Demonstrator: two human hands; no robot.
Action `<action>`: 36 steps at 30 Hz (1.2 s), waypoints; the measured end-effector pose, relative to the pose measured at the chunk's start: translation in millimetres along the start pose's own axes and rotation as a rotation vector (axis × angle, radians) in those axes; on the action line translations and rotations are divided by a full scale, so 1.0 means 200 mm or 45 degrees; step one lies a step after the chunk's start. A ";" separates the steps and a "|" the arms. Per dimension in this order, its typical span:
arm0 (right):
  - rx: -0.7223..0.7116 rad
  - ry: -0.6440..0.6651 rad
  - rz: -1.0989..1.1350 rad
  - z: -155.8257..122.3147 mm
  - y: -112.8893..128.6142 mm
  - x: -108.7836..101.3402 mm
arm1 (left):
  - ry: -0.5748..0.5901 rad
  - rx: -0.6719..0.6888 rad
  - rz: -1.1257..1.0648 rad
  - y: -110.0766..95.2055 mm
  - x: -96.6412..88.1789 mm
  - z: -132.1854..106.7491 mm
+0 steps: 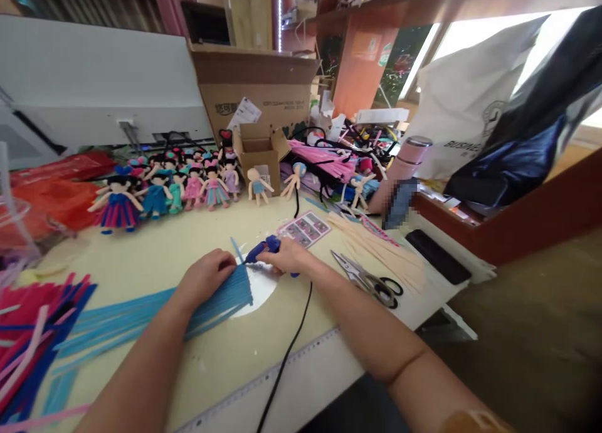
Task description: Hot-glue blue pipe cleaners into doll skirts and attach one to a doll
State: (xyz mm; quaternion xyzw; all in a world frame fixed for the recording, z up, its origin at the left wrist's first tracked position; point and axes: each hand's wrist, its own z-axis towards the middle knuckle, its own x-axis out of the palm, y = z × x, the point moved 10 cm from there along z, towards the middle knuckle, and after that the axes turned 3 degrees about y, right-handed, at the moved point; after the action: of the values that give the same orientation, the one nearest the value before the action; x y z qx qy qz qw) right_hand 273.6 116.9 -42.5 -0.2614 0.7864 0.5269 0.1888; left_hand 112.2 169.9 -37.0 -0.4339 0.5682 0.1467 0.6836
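**Gluing the end of the blue stems**

My left hand (207, 276) lies flat, palm down, on the bundle of light blue fuzzy stems (155, 314), pressing their ends together; it holds nothing, it only pins them to the table (226, 358). My right hand (286, 257) is clenched round the blue glue gun (261, 250), whose tip points at the stem ends just beside my left fingertips. The gun's black cord (286, 351) trails from it toward the near edge of the table.

To do this well, I judge the stems should stay fanned tight and level under my palm, with my fingers kept just clear of the hot tip.

Both forearms reach forward from the near edge, the right bent inward across toward the stems. Scissors (369, 281) lie right of the gun; a row of small dolls (164, 192) stands well beyond the stems.
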 end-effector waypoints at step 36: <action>-0.029 -0.049 -0.023 0.00 -0.02 0.02 | -0.016 0.000 -0.105 0.02 0.01 -0.02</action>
State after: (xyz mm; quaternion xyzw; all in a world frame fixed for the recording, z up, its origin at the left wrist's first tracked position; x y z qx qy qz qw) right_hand 273.0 115.8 -46.8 -0.2604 0.7742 0.5390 0.2058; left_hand 105.9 168.7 -40.1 -0.4560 0.5454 0.1211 0.6928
